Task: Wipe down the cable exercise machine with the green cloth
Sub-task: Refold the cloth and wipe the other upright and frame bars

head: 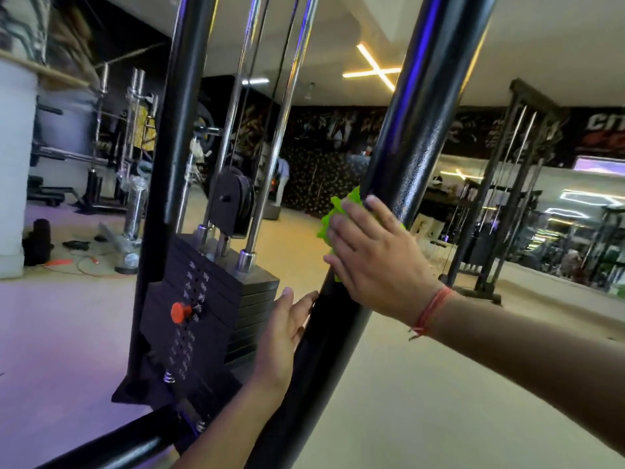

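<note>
The cable machine's thick black upright post (419, 137) runs from top right down to the bottom centre. My right hand (375, 255) presses the green cloth (333, 214) flat against the post at mid height, fingers straight and spread; most of the cloth is hidden under the palm. My left hand (284, 336) rests lower on the same post, fingers straight along its left side. Left of the post stands the black weight stack (257, 292) with a red selector pin (181, 312), chrome guide rods (287, 120) and a black pulley (233, 201).
A second black frame post (169, 157) stands left of the stack, and a base tube (111, 445) runs along the floor. Bars, plates and an orange cord (84, 269) lie at far left. Another cable tower (500, 204) stands at right before a mirror wall.
</note>
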### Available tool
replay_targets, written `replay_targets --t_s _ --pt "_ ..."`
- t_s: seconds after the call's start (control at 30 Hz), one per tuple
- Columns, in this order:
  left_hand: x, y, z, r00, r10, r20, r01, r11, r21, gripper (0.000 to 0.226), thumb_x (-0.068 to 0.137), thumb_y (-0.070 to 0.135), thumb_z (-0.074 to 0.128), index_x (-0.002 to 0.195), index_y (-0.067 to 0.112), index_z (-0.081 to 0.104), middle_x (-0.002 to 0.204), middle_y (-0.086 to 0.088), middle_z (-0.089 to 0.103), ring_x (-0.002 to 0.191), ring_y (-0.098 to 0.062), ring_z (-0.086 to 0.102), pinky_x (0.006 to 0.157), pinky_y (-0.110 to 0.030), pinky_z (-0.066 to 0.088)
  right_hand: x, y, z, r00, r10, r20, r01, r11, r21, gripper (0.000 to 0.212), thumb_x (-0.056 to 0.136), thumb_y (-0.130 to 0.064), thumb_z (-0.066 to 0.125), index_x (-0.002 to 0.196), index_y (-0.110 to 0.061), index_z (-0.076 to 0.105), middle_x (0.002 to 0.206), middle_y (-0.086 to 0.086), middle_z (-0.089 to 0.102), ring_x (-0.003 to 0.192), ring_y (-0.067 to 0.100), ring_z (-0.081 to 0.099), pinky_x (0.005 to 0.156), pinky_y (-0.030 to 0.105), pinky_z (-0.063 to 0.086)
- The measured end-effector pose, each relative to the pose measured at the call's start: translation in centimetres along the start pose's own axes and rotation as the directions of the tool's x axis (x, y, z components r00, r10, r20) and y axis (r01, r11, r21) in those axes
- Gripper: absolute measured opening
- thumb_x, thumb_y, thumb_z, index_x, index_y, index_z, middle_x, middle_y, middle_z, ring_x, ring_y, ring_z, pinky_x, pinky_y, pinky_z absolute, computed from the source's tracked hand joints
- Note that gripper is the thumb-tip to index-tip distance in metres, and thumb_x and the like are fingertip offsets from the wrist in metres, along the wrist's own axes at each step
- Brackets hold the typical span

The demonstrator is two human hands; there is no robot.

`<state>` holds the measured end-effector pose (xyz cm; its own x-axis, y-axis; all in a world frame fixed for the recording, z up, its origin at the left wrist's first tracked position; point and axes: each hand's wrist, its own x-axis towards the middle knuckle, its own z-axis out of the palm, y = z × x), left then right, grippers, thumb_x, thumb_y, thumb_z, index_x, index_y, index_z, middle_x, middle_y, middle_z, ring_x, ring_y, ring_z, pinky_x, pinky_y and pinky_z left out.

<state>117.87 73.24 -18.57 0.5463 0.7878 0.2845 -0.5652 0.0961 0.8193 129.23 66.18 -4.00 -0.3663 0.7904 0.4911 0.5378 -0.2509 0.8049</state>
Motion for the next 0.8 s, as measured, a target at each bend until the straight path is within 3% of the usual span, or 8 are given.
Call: replay_targets --t_s 0.13,0.23,0.33,0.43,0.5,0.57,0.67,0.8 --pt "0.8 1.4 1.2 0.997 -0.002 0.074 0.002 1.0 -0.01 0.062 0.102 0.052 0.023 0.127 0.015 0.066 0.125 0.005 0.071 0.11 0.002 0.065 0.086 -0.014 0.046 -0.7 0.2 0.5 0.971 -0.235 0.051 0.232 0.971 0.052 0.052 0.109 -0.042 0.024 0.131 -0.013 0.062 0.137 0.009 0.058 0.14 0.033 0.042 0.126 0.051 0.014" --pt "0.8 2.6 1.8 0.997 0.001 0.079 0.001 1.0 -0.023 0.067 0.096 0.058 0.028 0.13 0.012 0.064 0.122 0.003 0.072 0.102 0.006 0.067 0.075 -0.01 0.049 1.4 5.1 -1.1 0.988 -0.13 -0.084 0.133 0.991 0.032 0.049 0.109 -0.044 0.026 0.131 -0.02 0.063 0.136 0.003 0.06 0.141 0.029 0.044 0.125 0.053 0.014" --pt "1.3 4.0 2.2 0.992 0.031 0.12 -0.03 0.999 -0.013 0.072 0.085 0.065 0.034 0.126 0.016 0.067 0.124 0.007 0.071 0.115 0.005 0.062 0.084 -0.016 0.043 2.4 7.5 -2.1 0.989 -0.013 -0.148 0.02 0.999 0.042 0.049 0.108 -0.043 0.028 0.133 -0.02 0.064 0.139 0.002 0.059 0.145 0.029 0.04 0.126 0.052 0.013" --pt "2.4 5.9 2.7 0.987 0.027 0.161 -0.026 1.0 -0.009 0.075 0.083 0.063 0.033 0.128 0.013 0.065 0.127 0.003 0.07 0.12 0.001 0.059 0.101 -0.024 0.037 2.2 6.7 -1.4 0.981 -0.145 -0.131 0.155 0.985 0.072 0.049 0.108 -0.042 0.029 0.129 -0.017 0.066 0.135 0.004 0.061 0.141 0.03 0.043 0.125 0.048 0.017" --pt "3.1 7.3 3.3 0.98 0.018 0.196 -0.017 1.0 -0.008 0.075 0.084 0.062 0.032 0.129 0.011 0.064 0.127 0.002 0.07 0.121 -0.001 0.059 0.103 -0.026 0.038 2.8 8.3 -1.9 0.967 -0.225 -0.124 0.233 0.971 0.055 0.049 0.108 -0.044 0.025 0.126 -0.023 0.066 0.131 -0.001 0.063 0.138 0.025 0.047 0.125 0.048 0.015" --pt "3.8 8.6 4.1 0.977 0.031 0.212 -0.036 0.999 0.019 0.069 0.084 0.061 0.031 0.123 0.015 0.066 0.123 0.005 0.072 0.114 0.003 0.063 0.099 -0.022 0.04 4.9 11.5 -3.1 0.968 -0.149 -0.204 0.158 0.987 0.029 0.048 0.107 -0.045 0.025 0.12 -0.03 0.069 0.127 -0.007 0.066 0.135 0.02 0.05 0.125 0.051 0.012" --pt "5.3 10.3 5.4 0.969 0.073 0.235 -0.082 0.996 0.031 0.067 0.089 0.059 0.027 0.119 0.016 0.069 0.122 0.004 0.072 0.117 0.001 0.063 0.11 -0.028 0.035 7.5 16.1 -5.0 0.938 0.008 -0.347 0.003 1.0 0.03 0.046 0.106 -0.044 0.031 0.113 -0.031 0.073 0.12 -0.011 0.069 0.136 0.018 0.049 0.124 0.054 0.013" --pt "7.9 13.6 7.0 0.971 0.034 0.237 -0.038 0.999 0.013 0.074 0.091 0.062 0.028 0.128 0.01 0.066 0.128 -0.001 0.07 0.126 -0.007 0.059 0.122 -0.038 0.023 8.5 17.7 -4.3 0.93 -0.218 -0.298 0.244 0.968 0.053 0.042 0.105 -0.039 0.035 0.111 -0.022 0.073 0.119 -0.002 0.069 0.132 0.024 0.054 0.124 0.049 0.018"
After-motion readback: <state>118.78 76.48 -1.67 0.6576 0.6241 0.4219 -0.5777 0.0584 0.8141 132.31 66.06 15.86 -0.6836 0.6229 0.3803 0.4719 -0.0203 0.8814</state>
